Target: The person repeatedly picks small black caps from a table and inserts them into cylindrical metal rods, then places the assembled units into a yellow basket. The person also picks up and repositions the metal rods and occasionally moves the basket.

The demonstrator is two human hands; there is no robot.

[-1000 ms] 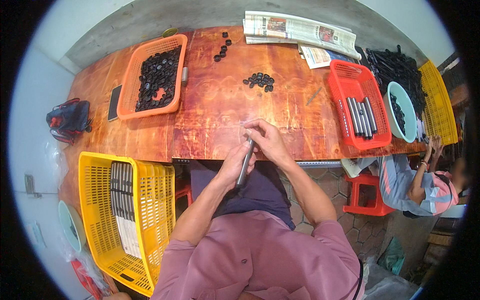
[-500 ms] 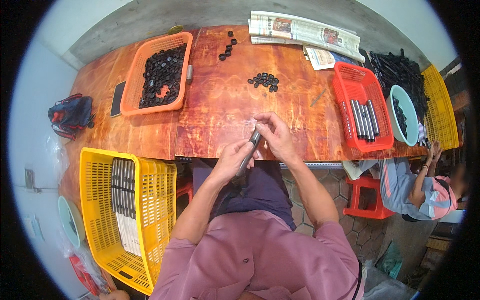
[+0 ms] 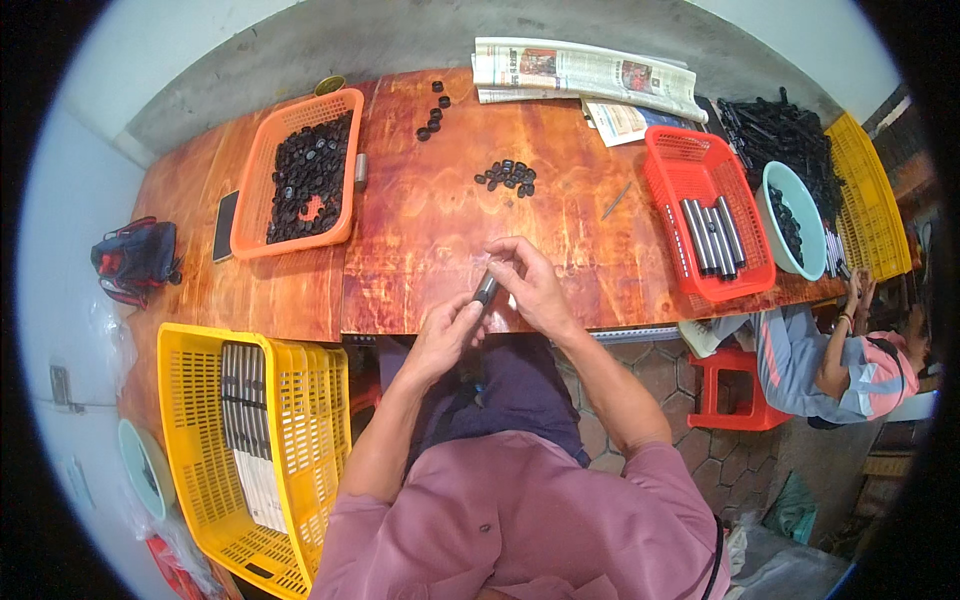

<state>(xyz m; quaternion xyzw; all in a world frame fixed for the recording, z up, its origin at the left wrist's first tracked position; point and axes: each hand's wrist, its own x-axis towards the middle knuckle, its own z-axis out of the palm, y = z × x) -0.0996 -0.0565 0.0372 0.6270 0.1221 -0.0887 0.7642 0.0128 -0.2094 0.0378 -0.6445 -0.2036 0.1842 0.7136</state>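
Just in front of the table's near edge, my left hand [image 3: 449, 332] is closed around a dark metal tube [image 3: 486, 289] with a grey, shiny upper part. My right hand [image 3: 536, 291] has its thumb and fingers closed on the tube's upper end, covering that tip. The tube's lower part is hidden inside my left hand. Beyond my hands, a small pile of black caps [image 3: 507, 177] lies on the wooden table [image 3: 420, 215]. Several more black caps [image 3: 434, 124] are scattered farther back.
An orange basket [image 3: 349, 180] of black caps stands left. On the right are a red basket [image 3: 733, 290] with silver tubes, a pale green bowl [image 3: 815, 225] and black parts [image 3: 780, 140]. A yellow crate [image 3: 305, 450] holds tubes at lower left. A co-worker [image 3: 845, 370] sits at right.
The tube now looks shorter and more upright, and its lower end no longer shows below my left hand. Both hands still hold it. The whole view has shifted slightly.
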